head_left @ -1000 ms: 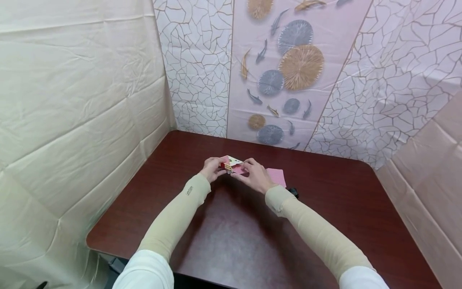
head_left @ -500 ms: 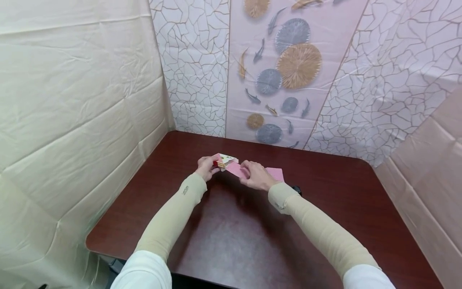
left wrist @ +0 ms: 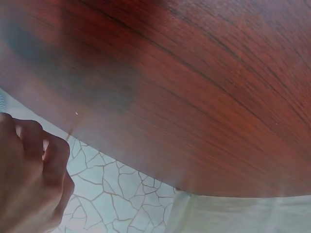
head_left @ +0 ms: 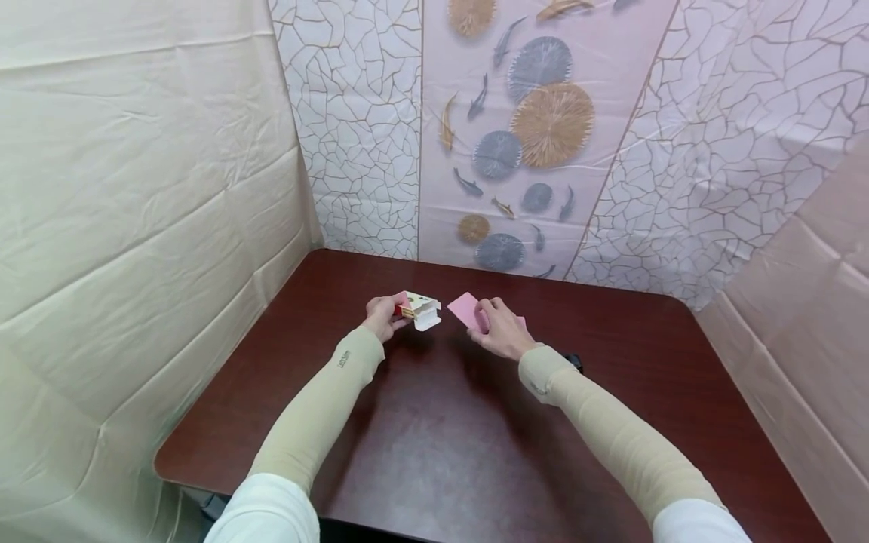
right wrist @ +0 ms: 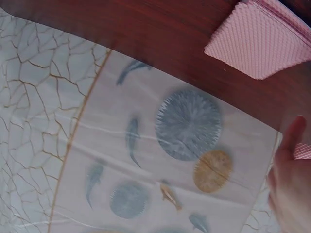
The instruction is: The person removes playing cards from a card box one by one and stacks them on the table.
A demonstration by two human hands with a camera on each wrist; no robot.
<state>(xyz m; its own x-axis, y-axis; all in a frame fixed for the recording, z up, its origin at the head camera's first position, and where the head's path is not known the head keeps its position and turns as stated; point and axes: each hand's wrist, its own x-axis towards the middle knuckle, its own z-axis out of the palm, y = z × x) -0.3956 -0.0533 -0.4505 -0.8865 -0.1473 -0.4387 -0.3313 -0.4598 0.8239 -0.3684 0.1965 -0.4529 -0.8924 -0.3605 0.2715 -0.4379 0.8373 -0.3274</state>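
In the head view my left hand (head_left: 385, 317) grips a small card box (head_left: 422, 303) with a printed top, a red and gold side and a white end flap hanging open to the right. The left wrist view shows that hand's (left wrist: 36, 174) curled fingers, with the box out of sight. My right hand (head_left: 501, 332) pinches pink playing cards (head_left: 465, 309), apart from the box; how many cannot be told. In the right wrist view only a pink sliver (right wrist: 303, 151) shows by that hand (right wrist: 294, 184). A pink patterned stack (right wrist: 262, 39), apparently cards, lies on the table, mostly behind the right hand in the head view.
The dark red-brown table (head_left: 421, 422) has rounded far corners. A patterned wall covering (head_left: 353, 136) stands behind it, with pale cloth (head_left: 149, 188) on the left and more cloth (head_left: 801, 324) on the right.
The right hand has drawn the pink cards out of the box and moved right with them. The box, with the left hand, has shifted slightly left, its end flap now hanging in view.
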